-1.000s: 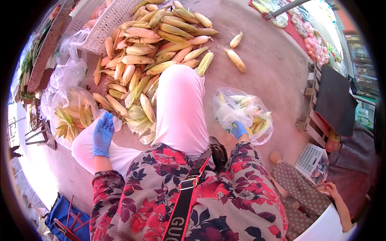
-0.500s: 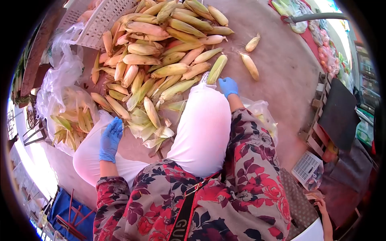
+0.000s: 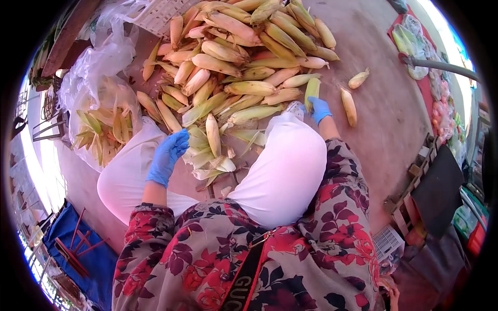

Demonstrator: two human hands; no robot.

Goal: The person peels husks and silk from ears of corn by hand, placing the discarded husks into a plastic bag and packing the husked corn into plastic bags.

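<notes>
My left hand (image 3: pixel 169 153), in a blue glove, is raised between my knees with its fingers curled together; whether anything is pinched in them is hidden. My right hand (image 3: pixel 320 111), also gloved in blue, is beyond my right knee. Its fingers close on the lower end of a green-husked ear of corn (image 3: pixel 313 89) at the near right edge of the pile. Ahead of my left hand, a pale ear of corn (image 3: pixel 212 136) lies on loose peeled husks (image 3: pixel 199 150). The big pile of unshucked corn (image 3: pixel 233 67) spreads in front of me.
A plastic bag of husks (image 3: pixel 106 129) stands left of my left knee. Behind the pile is a white crate (image 3: pixel 163 15). Two loose ears (image 3: pixel 349 108) lie on the floor to the right. A wooden pallet (image 3: pixel 407 186) and a white basket (image 3: pixel 387 242) are farther right.
My right hand has reached forward and closed on the green ear of corn. My left hand has moved up and to the right, closer to the husks. The view has shifted.
</notes>
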